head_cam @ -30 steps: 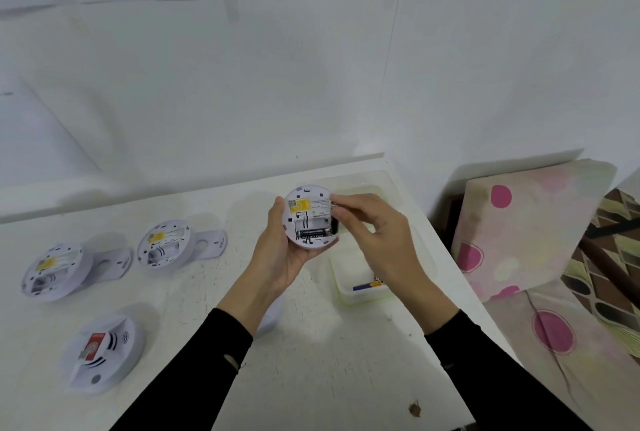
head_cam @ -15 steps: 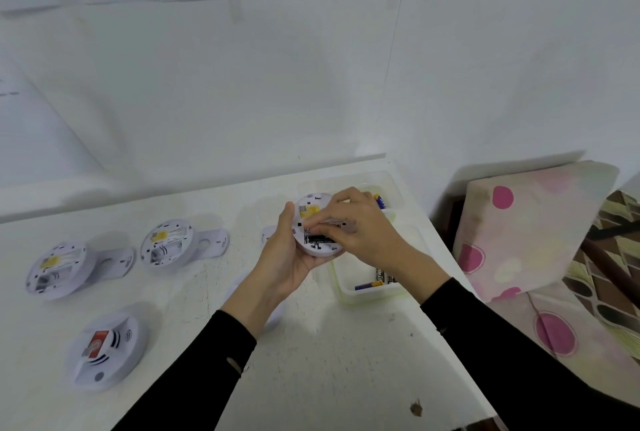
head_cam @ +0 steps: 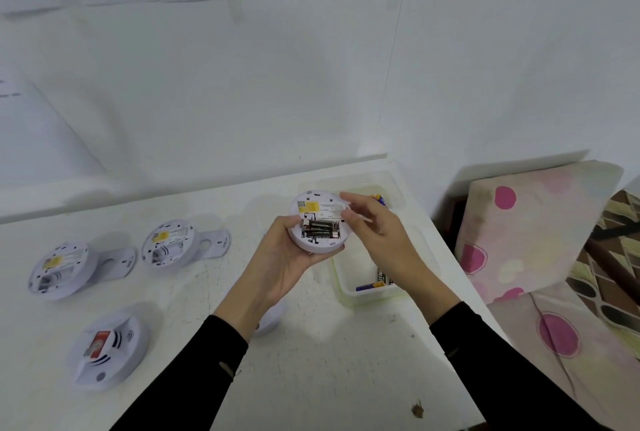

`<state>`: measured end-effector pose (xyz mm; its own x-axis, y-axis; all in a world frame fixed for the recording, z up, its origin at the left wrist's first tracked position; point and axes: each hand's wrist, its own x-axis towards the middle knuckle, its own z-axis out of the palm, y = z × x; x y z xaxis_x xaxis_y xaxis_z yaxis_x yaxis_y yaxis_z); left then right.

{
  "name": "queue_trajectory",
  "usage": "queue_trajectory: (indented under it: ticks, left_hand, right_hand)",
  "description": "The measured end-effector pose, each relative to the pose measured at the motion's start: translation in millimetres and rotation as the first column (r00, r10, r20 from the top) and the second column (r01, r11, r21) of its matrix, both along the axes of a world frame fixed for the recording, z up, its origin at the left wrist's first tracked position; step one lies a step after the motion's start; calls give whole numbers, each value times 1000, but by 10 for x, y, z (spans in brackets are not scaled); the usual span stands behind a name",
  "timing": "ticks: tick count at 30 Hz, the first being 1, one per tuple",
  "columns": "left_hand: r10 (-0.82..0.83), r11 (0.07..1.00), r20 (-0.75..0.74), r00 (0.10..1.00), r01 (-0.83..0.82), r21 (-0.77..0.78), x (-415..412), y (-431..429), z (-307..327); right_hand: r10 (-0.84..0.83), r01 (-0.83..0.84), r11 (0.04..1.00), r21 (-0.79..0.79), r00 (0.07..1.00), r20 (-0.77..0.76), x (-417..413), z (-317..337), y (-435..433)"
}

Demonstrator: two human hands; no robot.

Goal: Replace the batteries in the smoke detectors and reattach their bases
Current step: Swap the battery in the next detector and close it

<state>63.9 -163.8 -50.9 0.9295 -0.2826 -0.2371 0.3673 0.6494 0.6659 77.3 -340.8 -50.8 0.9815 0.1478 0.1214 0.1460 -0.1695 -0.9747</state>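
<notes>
Centrally, detector [head_cam: 320, 210] cupped in left hand [head_cam: 285, 259]

Bright, even, cool light washes out the white wall [head_cam: 242, 84] and surface [head_cam: 329, 361]. Soft shadows fall left of the detectors. Wide-angle bending shows at the edges, and the whole picture is slightly soft.

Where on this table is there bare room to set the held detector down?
Bare tabletop in front, between the red-labelled detector and the near tray. Crowded: two opened detectors at left, far tray in the right corner.
</notes>
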Motion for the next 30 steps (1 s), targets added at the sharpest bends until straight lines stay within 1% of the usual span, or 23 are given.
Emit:
queue_trajectory:
  ticks: [3,5,7,11,13,18,22,27,30]
  left_hand:
    - [8,999,35,999,-9,49,-13,-7,-22]
    - [32,996,69,997,-37,84,-21,-12,-30]
    - [56,994,111,992,-66,88,-32,-15,-50]
    - [143,985,98,985,-151,82,-42,-42,-57]
    - [153,982,105,983,-163,95,-43,-44,-55]
    - [142,983,91,986,-151,103,-48,-17,-27]
    - [131,983,119,984,-144,113,-47,1,-58]
    - [97,990,149,984,-110,87,-35,44,-136]
    - [91,989,169,981,-110,102,-23,41,-169]
  right_hand:
    - [19,15,981,195,986,-168,-5,-42,-29]
    - [48,28,948,317,972,-230,-17,-9,-30]
    - [68,35,930,367,962,-263,-21,12,-26]
    - [64,63,911,407,954,-292,-15,13,-4]
    - [64,75,898,433,952,-298,-14,15,15]
    - [82,67,891,450,949,-303,-8,33,56]
    - [97,54,887,458,949,-300,-8,34,55]
    - [84,74,881,467,948,-307,-16,45,58]
    - [77,80,882,465,948,-308,-12,37,55]
